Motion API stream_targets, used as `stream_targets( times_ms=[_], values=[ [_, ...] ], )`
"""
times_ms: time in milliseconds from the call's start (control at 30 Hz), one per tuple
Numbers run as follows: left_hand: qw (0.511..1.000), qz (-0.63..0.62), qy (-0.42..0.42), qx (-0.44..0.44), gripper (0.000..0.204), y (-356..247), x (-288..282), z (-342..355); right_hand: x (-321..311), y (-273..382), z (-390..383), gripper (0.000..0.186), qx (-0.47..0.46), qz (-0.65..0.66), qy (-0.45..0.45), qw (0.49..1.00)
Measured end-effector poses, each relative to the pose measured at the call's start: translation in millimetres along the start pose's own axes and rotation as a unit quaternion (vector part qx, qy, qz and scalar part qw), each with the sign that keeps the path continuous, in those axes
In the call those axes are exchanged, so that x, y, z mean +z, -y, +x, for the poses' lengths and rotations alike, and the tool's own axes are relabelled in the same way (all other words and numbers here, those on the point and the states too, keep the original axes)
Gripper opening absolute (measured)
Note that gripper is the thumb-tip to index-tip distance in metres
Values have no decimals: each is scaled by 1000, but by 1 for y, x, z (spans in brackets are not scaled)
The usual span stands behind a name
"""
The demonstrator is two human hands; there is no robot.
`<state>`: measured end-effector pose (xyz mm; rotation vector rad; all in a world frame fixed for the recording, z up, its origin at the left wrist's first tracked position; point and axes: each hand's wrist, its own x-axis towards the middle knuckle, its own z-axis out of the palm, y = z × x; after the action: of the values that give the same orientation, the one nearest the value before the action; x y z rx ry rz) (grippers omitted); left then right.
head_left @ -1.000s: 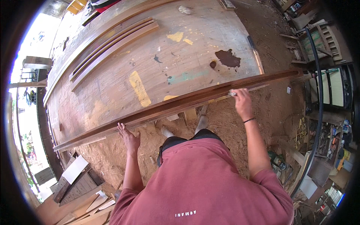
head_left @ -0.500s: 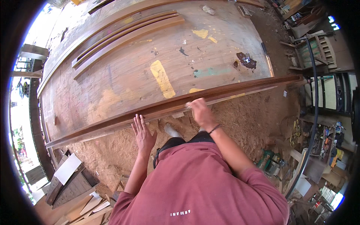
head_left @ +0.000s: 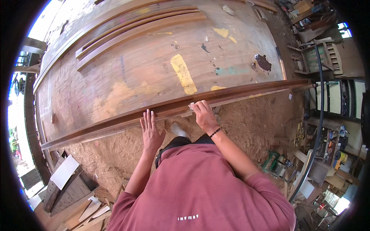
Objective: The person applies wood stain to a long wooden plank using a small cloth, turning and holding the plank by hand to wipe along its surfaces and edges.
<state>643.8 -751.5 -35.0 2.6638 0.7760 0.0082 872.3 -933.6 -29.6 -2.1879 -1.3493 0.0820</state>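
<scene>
A long, dark brown wooden moulding (head_left: 246,90) with grooves along its length lies on the near edge of a large worktable. My left hand (head_left: 152,133) rests on it with fingers stretched out and nearly together, holding nothing. To the right, my right hand (head_left: 206,118) is closed in a pinch on a small whitish wad (head_left: 191,105), which touches the moulding. Whether the wad is cloth or paper I cannot make out. A dark beaded bracelet (head_left: 216,132) circles my right wrist.
The plywood worktable (head_left: 150,73) carries yellow and green stains, a dark glossy spill (head_left: 263,62) and several more wooden strips (head_left: 142,36). Sawdust covers the floor (head_left: 246,119). A green power tool (head_left: 271,159) sits at right; offcuts and a white sheet (head_left: 64,172) lie at lower left.
My right hand has slid left along the moulding with the whitish wad. The left hand stays flat on the wood. The whole view has shifted slightly.
</scene>
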Motion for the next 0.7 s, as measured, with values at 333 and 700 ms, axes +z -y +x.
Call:
stream_targets(
  times_ms=[333, 700],
  values=[
    [998, 0, -27, -62, 107, 38, -12, -19, -24, -26, -7, 24, 56, -80, -8, 995],
    [992, 12, -67, -107, 110, 77, -30, -15, 59, 80, 47, 19, -53, 65, 33, 996]
  ],
)
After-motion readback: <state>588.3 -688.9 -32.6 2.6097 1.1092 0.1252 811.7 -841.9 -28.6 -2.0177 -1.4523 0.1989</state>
